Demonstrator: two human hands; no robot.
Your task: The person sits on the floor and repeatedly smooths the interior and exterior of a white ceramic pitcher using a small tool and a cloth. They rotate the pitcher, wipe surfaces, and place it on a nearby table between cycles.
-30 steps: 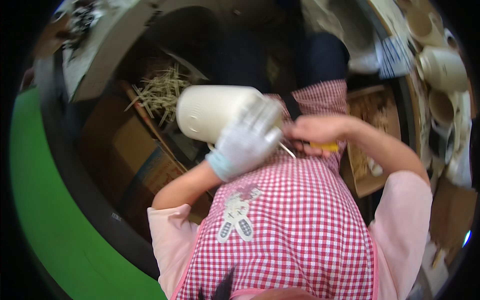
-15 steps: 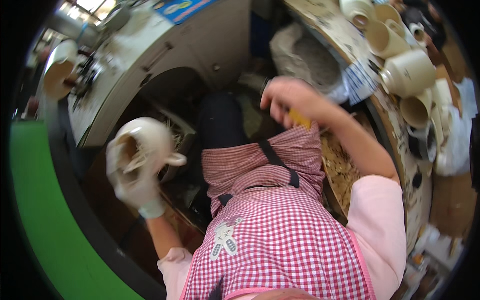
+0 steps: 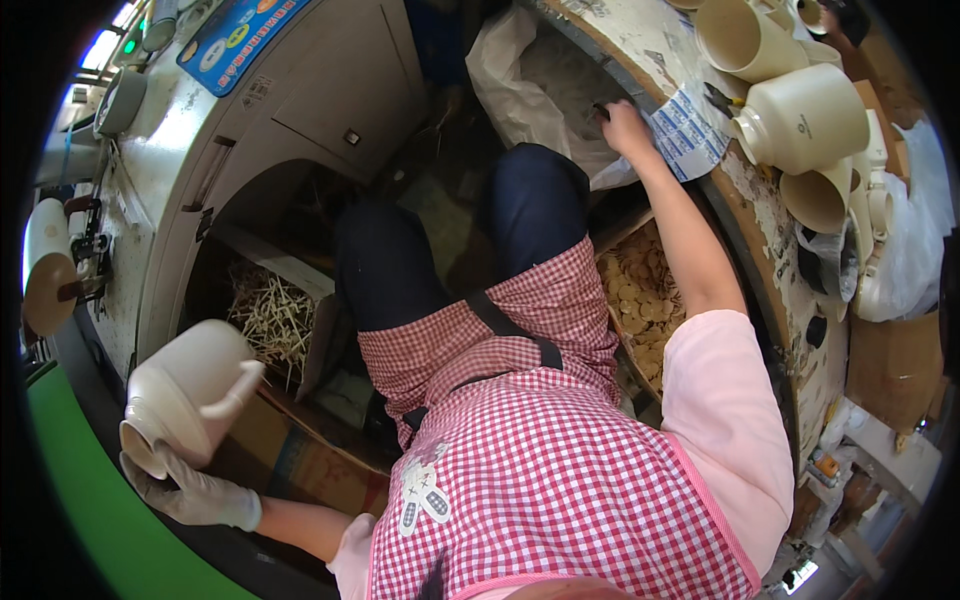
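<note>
My left hand (image 3: 195, 490), in a whitish glove, grips a cream plastic jug (image 3: 195, 375) by its neck. The jug is tilted, with its mouth toward my palm and its side handle facing right. Bare and reaching forward, my right hand (image 3: 626, 130) is at the edge of a clear plastic bag (image 3: 505, 65) that lines a container. Its fingers are closed around a small dark thing, mostly hidden. Right of that hand, a blue-and-white printed sheet (image 3: 688, 135) hangs over the bench edge.
Several cream jugs (image 3: 805, 115) crowd the worn bench (image 3: 640, 40) at right. Between bench and my legs sits a box of flat tan discs (image 3: 640, 290); thin pale scraps (image 3: 272, 318) fill another at left. A white cabinet (image 3: 330, 110) stands ahead; a green surface (image 3: 75, 480) lies left.
My left hand moved left and down with the jug, whose mouth now points down-left. My right hand went from above my lap forward to the bag. The view shifted.
</note>
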